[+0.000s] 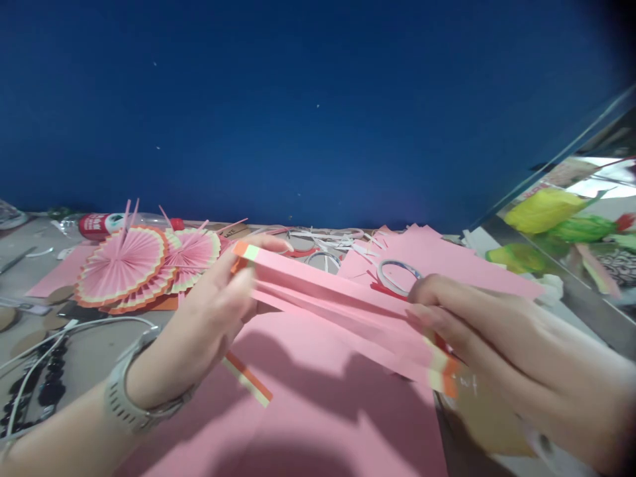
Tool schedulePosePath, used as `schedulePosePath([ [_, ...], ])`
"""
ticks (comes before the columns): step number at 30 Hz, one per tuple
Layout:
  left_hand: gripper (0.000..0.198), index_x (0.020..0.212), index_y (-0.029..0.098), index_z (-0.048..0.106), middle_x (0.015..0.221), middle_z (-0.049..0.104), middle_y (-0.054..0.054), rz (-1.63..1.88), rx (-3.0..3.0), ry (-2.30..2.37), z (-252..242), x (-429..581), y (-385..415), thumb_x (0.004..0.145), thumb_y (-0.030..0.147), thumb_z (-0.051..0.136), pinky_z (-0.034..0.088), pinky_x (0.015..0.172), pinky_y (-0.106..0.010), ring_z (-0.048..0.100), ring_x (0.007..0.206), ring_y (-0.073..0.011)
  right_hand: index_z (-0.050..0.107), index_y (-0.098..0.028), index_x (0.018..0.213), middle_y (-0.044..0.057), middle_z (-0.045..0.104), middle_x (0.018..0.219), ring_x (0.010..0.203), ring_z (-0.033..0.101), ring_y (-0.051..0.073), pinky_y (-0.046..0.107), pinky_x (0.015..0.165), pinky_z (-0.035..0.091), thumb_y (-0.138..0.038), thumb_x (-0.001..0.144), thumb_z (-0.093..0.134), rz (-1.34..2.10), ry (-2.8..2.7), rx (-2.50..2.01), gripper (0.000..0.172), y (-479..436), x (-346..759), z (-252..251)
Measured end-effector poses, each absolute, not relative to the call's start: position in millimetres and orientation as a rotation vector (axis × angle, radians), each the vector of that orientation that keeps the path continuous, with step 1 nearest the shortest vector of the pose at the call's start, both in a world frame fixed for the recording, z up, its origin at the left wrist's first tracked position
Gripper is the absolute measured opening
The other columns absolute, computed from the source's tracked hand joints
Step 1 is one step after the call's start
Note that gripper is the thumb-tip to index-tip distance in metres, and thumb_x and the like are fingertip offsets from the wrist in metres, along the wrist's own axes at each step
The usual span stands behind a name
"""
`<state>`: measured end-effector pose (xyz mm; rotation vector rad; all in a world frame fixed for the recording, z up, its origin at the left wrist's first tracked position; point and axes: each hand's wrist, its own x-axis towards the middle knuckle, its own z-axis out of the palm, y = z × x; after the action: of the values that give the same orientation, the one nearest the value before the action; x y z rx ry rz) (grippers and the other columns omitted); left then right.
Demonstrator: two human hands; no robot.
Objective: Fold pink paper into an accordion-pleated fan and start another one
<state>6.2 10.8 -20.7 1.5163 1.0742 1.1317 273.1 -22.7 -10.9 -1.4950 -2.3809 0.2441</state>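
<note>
Between my two hands stretches a pleated pink paper strip with orange and pale yellow ends. At its left end my left hand, with a watch on the wrist, is closed on the folds. My right hand pinches the strip near its right end; that hand is partly blurred. Pink paper sheets lie flat below the strip, shaded by my hands. An orange and yellow edged paper piece rests on them near my left wrist.
Round pleated paper fans on sticks lie at the left, before a plastic bottle. Tape rolls and white strips sit at the back beside more pink sheets. A blue partition rises behind. A beaded string is at lower left.
</note>
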Motion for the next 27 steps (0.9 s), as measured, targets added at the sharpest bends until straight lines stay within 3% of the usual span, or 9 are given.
schedulePosePath([
  [3,0.014,0.091,0.023,0.054,0.078,0.055,0.003,1.121,1.263,1.073,-31.4,12.0,6.2,0.085,0.035,0.056,0.049,0.067,-0.021,0.055,0.072,-0.0099,0.046,-0.024,0.077,-0.001,0.056,0.066,0.057,0.052,0.014,0.028,0.052,0.039,-0.037,0.095,0.029,0.409,-2.423,-1.502,0.028,-16.9,248.0,1.7],
  [8,0.019,0.077,0.018,0.054,0.067,0.052,0.004,0.977,1.539,1.243,-36.7,17.2,0.2,0.082,0.037,0.059,0.043,0.053,-0.018,0.049,0.061,-0.0089,0.046,-0.022,0.083,-0.003,0.058,0.069,0.06,0.056,0.014,0.026,0.051,0.039,-0.047,0.084,0.051,0.479,-2.372,-1.543,0.025,-18.0,217.8,-9.4],
  [14,0.01,0.081,0.021,0.058,0.068,0.06,0.005,1.041,1.52,1.127,-31.3,19.4,-1.5,0.08,0.03,0.063,0.049,0.056,-0.018,0.059,0.062,-0.01,0.045,-0.02,0.071,0.001,0.059,0.07,0.066,0.057,0.015,0.027,0.056,0.04,-0.03,0.092,0.037,0.428,-2.381,-1.438,0.024,-20.1,203.5,-21.5],
  [21,0.013,0.089,0.02,0.062,0.087,0.068,0.001,0.884,1.531,1.028,-39.8,23.9,-9.0,0.087,0.03,0.054,0.052,0.076,-0.026,0.063,0.081,-0.0147,0.043,-0.022,0.069,-0.005,0.05,0.05,0.048,0.054,0.011,0.023,0.054,0.045,-0.036,0.097,0.025,1.073,-2.065,-1.4,0.036,-19.6,204.5,-10.0],
  [27,0.016,0.084,0.019,0.061,0.08,0.065,0.002,0.905,1.514,1.009,-39.5,19.7,-7.0,0.088,0.031,0.051,0.049,0.063,-0.02,0.059,0.073,-0.0115,0.047,-0.021,0.071,-0.005,0.052,0.062,0.059,0.053,0.009,0.019,0.056,0.044,-0.039,0.094,0.035,1.038,-2.054,-1.396,0.031,-17.7,208.7,-15.1],
])
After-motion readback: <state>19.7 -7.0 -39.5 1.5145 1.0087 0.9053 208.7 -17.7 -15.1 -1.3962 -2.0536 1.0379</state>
